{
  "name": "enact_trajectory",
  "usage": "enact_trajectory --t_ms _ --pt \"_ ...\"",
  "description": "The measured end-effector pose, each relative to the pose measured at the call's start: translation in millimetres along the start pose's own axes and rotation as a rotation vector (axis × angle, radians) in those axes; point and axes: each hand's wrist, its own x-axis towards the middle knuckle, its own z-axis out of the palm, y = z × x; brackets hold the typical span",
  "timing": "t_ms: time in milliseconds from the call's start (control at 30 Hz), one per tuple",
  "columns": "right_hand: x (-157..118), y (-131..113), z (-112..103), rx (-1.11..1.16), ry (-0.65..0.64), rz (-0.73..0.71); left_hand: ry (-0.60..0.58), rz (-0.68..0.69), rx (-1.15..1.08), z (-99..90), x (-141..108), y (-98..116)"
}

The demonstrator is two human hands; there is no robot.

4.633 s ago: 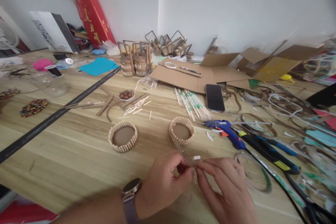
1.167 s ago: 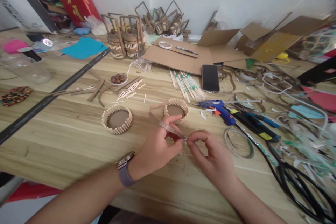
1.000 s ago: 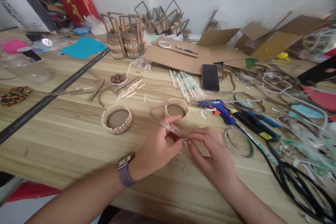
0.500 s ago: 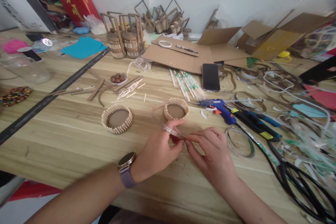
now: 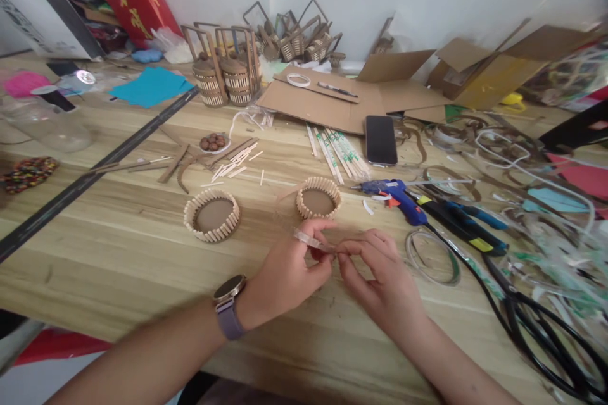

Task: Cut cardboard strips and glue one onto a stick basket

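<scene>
Head cam: I see left hand (image 5: pixel 289 272) and right hand (image 5: pixel 382 281), fingers (image 5: pixel 355 247) pinched on one strip (image 5: pixel 310 240); stick tray (image 5: pixel 334 207) just past; glue gun (image 5: pixel 410 209) off right

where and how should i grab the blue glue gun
Likely best by its handle, from the near side with the right hand: the glue gun lies flat, handle angled toward the person, nozzle pointing left, and the black-and-yellow tool sits close on the handle's right.

The left wrist (image 5: pixel 247 310) wears a round watch (image 5: pixel 230 288) with a shiny black face, a metal rim and a flat, purple-grey band (image 5: pixel 230 321). Both forearms (image 5: pixel 156 351) are bare.
</scene>
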Motion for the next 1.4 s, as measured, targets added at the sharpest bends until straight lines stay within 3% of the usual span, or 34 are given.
enact_trajectory --t_ms 200,367,567,700,833,1033,1200,1400 --pt "0 -1 -1 0.012 0.001 0.018 0.0 0.003 -0.019 1.1 0 -2" --pt "2 2 -3 -0.018 0.015 0.179 0.015 0.027 -0.053 0.3 -1 2" --pt "9 46 -18 -0.173 0.135 0.426 0.097 0.115 -0.119 -2.2 -3 5" --pt "9 74 -27 -0.284 0.231 0.484 0.054 0.128 -0.213 -1.9 -6 5" --pt "8 70 -26 -0.394 0.266 0.334 -0.038 0.112 -0.335 -3.6 -5 9" --pt "10 41 -29 -0.464 0.227 0.016 -0.166 0.051 -0.524 -6.1 -5 10" --pt "16 3 -37 -0.113 0.15 -0.29 -0.292 -0.011 -0.69 -6.6 -7 10" --pt "23 -29 -48 0.252 0.003 -0.305 -0.457 -0.042 -0.878 -6.4 -9 4"
